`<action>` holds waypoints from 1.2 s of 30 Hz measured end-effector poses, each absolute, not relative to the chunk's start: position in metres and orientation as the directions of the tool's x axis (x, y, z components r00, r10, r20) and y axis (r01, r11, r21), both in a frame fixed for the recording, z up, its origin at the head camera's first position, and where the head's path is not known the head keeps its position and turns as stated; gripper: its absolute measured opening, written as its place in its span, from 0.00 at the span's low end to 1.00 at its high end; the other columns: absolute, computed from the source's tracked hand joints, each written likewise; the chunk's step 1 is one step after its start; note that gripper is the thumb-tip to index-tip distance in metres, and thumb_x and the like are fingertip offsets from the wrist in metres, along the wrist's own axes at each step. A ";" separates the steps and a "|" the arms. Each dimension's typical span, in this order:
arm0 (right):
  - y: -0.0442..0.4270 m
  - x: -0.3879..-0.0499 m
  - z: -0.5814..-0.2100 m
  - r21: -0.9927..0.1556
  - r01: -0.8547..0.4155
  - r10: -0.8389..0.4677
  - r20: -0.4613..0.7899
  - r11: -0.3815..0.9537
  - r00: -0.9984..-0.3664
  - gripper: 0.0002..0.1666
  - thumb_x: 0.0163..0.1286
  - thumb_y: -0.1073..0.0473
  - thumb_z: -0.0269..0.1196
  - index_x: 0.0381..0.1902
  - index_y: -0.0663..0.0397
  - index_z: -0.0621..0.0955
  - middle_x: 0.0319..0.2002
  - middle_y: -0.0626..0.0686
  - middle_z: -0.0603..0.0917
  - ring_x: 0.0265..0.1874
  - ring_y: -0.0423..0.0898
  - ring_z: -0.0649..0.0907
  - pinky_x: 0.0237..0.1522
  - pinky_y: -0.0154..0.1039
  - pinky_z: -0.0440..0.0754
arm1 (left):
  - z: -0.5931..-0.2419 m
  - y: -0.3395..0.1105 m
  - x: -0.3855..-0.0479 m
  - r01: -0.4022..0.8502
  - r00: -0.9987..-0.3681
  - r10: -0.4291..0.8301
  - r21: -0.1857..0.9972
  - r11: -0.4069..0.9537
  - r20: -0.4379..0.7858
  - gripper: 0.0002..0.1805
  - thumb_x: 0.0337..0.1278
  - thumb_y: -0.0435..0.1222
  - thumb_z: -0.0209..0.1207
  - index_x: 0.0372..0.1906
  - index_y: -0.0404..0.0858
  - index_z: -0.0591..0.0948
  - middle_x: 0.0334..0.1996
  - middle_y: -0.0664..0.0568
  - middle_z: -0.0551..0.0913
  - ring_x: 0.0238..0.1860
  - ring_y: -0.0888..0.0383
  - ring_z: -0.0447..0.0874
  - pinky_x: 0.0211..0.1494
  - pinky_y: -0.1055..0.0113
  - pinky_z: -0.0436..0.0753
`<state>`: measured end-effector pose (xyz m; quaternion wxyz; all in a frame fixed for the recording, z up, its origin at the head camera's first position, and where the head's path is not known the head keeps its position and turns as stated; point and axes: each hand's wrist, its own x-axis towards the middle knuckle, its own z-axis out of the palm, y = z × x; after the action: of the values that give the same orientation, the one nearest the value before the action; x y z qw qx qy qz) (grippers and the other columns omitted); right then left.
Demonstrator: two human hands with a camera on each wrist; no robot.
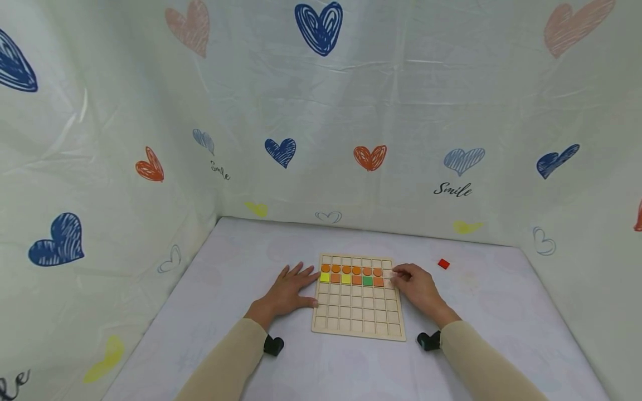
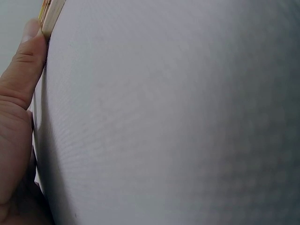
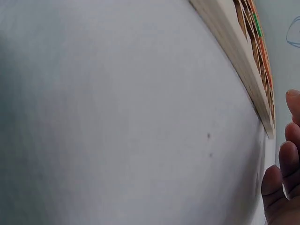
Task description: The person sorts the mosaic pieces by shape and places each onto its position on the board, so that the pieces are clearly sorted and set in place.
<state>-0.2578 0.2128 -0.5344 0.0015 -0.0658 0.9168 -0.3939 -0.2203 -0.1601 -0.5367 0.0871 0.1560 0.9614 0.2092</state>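
A pale wooden grid board [image 1: 358, 320] lies flat on the table. One of its upper rows holds several orange round pieces [image 1: 356, 270]. Square pieces fill much of the row below: yellow [image 1: 325, 277], orange [image 1: 356, 280] and green [image 1: 368, 281]. My left hand [image 1: 287, 294] rests with spread fingers at the board's left edge, and its thumb touches that edge in the left wrist view. Over the right edge, beside the two filled rows, is my right hand [image 1: 417, 287] with bent fingers. Whether a small piece sits between its fingertips is hidden.
A red square piece [image 1: 443, 263] lies on the white table [image 1: 361, 367], beyond and right of my right hand. A white curtain [image 1: 241, 89] printed with hearts hangs behind the table and along its sides.
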 end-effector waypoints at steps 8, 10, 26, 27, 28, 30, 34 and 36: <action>0.236 -0.263 -0.527 -0.715 -0.058 -0.062 0.020 0.697 -0.998 0.20 0.75 0.56 0.67 0.61 0.57 0.83 0.50 0.56 0.82 0.47 0.51 0.78 0.43 0.36 0.81 | -0.537 -0.161 -0.221 0.264 -0.938 0.334 0.432 0.863 -0.094 0.47 0.58 0.62 0.69 0.80 0.54 0.69 0.83 0.53 0.64 0.86 0.46 0.48 0.89 0.42 0.43; 0.244 -0.265 -0.526 -0.711 -0.053 -0.056 0.020 0.701 -0.998 0.21 0.76 0.55 0.66 0.62 0.57 0.82 0.52 0.58 0.83 0.47 0.52 0.79 0.44 0.37 0.81 | -0.536 -0.161 -0.221 0.263 -0.937 0.334 0.433 0.863 -0.098 0.47 0.58 0.62 0.69 0.80 0.54 0.69 0.83 0.53 0.64 0.86 0.46 0.48 0.88 0.42 0.43; 0.304 -0.279 -0.522 -0.671 -0.083 -0.009 0.112 0.737 -0.994 0.24 0.76 0.57 0.66 0.64 0.64 0.80 0.53 0.65 0.83 0.52 0.58 0.78 0.52 0.48 0.76 | -0.534 -0.160 -0.220 0.266 -0.935 0.338 0.415 0.870 -0.109 0.46 0.60 0.62 0.69 0.81 0.53 0.69 0.83 0.52 0.63 0.86 0.45 0.48 0.88 0.42 0.44; 0.307 -0.279 -0.522 -0.663 -0.080 -0.009 0.110 0.744 -0.994 0.24 0.76 0.57 0.65 0.65 0.64 0.80 0.54 0.65 0.82 0.53 0.59 0.78 0.53 0.50 0.76 | -0.534 -0.160 -0.220 0.265 -0.935 0.337 0.416 0.870 -0.109 0.46 0.60 0.62 0.69 0.81 0.53 0.69 0.83 0.52 0.63 0.86 0.45 0.49 0.88 0.42 0.44; 0.310 -0.280 -0.522 -0.657 -0.081 -0.011 0.110 0.750 -0.994 0.25 0.77 0.57 0.65 0.66 0.64 0.79 0.55 0.66 0.81 0.54 0.61 0.77 0.53 0.53 0.77 | -0.534 -0.160 -0.220 0.263 -0.935 0.337 0.419 0.869 -0.111 0.46 0.60 0.61 0.69 0.81 0.53 0.69 0.83 0.52 0.63 0.86 0.45 0.48 0.88 0.42 0.44; 0.316 -0.281 -0.522 -0.636 -0.085 -0.019 0.110 0.767 -0.994 0.26 0.77 0.58 0.64 0.67 0.64 0.78 0.58 0.69 0.79 0.57 0.64 0.75 0.56 0.60 0.77 | -0.533 -0.159 -0.220 0.260 -0.935 0.335 0.420 0.870 -0.115 0.46 0.60 0.61 0.69 0.81 0.54 0.68 0.83 0.53 0.63 0.87 0.46 0.48 0.89 0.42 0.43; 0.324 -0.282 -0.523 -0.587 -0.117 -0.044 0.137 0.801 -0.990 0.27 0.75 0.60 0.65 0.68 0.65 0.77 0.66 0.74 0.73 0.64 0.73 0.68 0.63 0.72 0.72 | -0.532 -0.159 -0.219 0.254 -0.936 0.331 0.426 0.868 -0.116 0.46 0.60 0.61 0.69 0.81 0.54 0.69 0.83 0.53 0.63 0.87 0.46 0.47 0.89 0.43 0.43; 0.327 -0.284 -0.524 -0.559 -0.130 -0.055 0.150 0.819 -0.987 0.28 0.74 0.60 0.66 0.69 0.65 0.77 0.67 0.76 0.71 0.66 0.76 0.66 0.65 0.74 0.69 | -0.532 -0.159 -0.218 0.253 -0.937 0.330 0.428 0.868 -0.116 0.46 0.59 0.61 0.69 0.81 0.54 0.69 0.83 0.53 0.63 0.87 0.46 0.47 0.89 0.43 0.43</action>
<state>-0.2840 0.3275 -0.5239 -0.0636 -0.0487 0.9516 -0.2969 -0.2184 -0.1585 -0.5322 0.0929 0.1517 0.9618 0.2079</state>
